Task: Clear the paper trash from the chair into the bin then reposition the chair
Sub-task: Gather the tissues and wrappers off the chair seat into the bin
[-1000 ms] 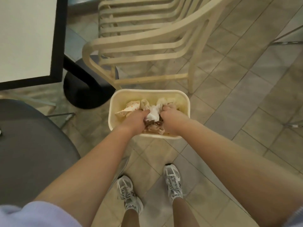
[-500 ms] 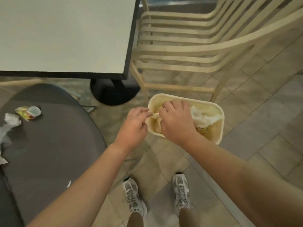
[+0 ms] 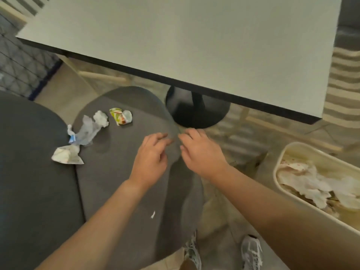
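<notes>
Crumpled paper trash (image 3: 85, 136) lies scattered on the far left of a grey chair (image 3: 120, 182) seat, a green-and-orange wrapper (image 3: 120, 116) just beside the white wads and one tiny scrap (image 3: 153, 214) apart near the seat's front. Over the seat's right edge, a person's left hand (image 3: 151, 159) and right hand (image 3: 198, 152) hover close together, each grip loosely curled and holding nothing. Above them stands a white table (image 3: 194, 45) on a black pedestal base (image 3: 196, 110). At far right, on the floor, a cream bin (image 3: 280, 162) already holds crumpled paper. The risk appears to be the carry: light wads gathered loosely could drop between chair and bin, and the small scrap is easily overlooked.
</notes>
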`<state>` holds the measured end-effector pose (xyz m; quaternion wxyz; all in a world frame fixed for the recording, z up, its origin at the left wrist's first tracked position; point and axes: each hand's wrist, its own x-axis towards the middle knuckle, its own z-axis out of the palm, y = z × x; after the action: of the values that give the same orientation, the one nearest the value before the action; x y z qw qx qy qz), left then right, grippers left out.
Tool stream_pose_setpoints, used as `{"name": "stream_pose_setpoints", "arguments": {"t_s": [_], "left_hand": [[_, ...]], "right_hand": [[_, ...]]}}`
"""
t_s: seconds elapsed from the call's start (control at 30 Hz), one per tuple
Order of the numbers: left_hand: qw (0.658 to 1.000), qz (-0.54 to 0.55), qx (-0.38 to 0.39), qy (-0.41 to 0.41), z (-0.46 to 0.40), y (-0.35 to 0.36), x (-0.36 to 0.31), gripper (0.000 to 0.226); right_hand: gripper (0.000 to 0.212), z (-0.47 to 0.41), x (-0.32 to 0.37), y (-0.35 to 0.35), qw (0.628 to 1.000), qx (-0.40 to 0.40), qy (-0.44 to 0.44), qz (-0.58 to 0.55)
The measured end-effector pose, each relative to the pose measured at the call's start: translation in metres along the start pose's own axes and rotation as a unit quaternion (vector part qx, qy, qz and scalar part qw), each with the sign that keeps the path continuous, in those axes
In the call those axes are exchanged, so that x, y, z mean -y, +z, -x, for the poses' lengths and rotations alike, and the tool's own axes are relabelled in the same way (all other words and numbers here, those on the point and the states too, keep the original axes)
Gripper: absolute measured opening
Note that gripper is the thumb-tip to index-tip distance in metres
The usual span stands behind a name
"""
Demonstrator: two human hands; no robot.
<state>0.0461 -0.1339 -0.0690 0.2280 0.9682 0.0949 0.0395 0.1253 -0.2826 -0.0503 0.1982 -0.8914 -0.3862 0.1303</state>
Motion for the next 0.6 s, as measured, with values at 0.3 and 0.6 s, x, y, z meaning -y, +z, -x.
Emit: {"name": "stream_pose_setpoints", "arguments": {"t_s": [0.3, 0.6], "left_hand": [[0.983, -0.083, -0.01, -0.162, -0.014, -0.049, 0.156, 0.063], [0.937, -0.12, 0.092, -0.315, -0.043, -0.045, 0.287, 0.105]], "right_hand": [[0.049, -0.135, 0.079, 0.067, 0.996, 0.073, -0.039, 0.018], [0.07, -0.234, 0.099, 0.139, 0.987, 0.098, -0.081, 0.1]]}}
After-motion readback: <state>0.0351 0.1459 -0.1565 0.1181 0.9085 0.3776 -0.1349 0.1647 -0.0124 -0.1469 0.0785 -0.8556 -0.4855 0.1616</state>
